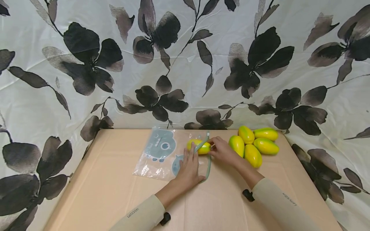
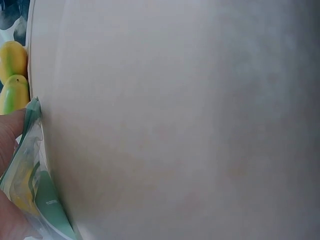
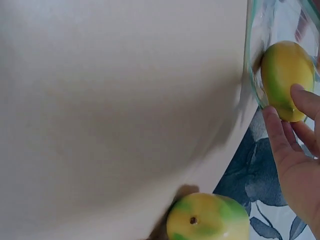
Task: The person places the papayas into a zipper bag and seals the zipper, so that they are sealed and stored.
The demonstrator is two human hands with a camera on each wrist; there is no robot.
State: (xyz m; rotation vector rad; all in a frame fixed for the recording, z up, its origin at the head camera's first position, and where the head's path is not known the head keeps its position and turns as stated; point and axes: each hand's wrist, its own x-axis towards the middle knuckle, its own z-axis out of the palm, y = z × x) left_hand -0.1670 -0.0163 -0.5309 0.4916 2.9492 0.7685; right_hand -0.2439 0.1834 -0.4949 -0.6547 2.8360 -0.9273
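Observation:
A clear plastic zip bag (image 1: 145, 166) with blue-grey cartoon prints and a green zip edge lies flat on the board, its mouth parted on the right. My left hand (image 1: 187, 170) holds that mouth, fingers on the raised upper edge and thumb near the lower edge; the left wrist view shows the bag (image 2: 52, 207) between them. At the mouth is a yellow-green mango (image 1: 204, 148), mostly inside the bag. My right hand (image 1: 224, 150) pinches its near end, with thumb and fingertips on the mango (image 3: 282, 75) in the right wrist view.
Several more mangoes (image 1: 252, 155) sit in a cluster right of my right hand. Everything lies on a tan cardboard board (image 1: 110, 192). A white cloth (image 1: 202, 77) with dark flowers hangs behind the board and spreads past its sides.

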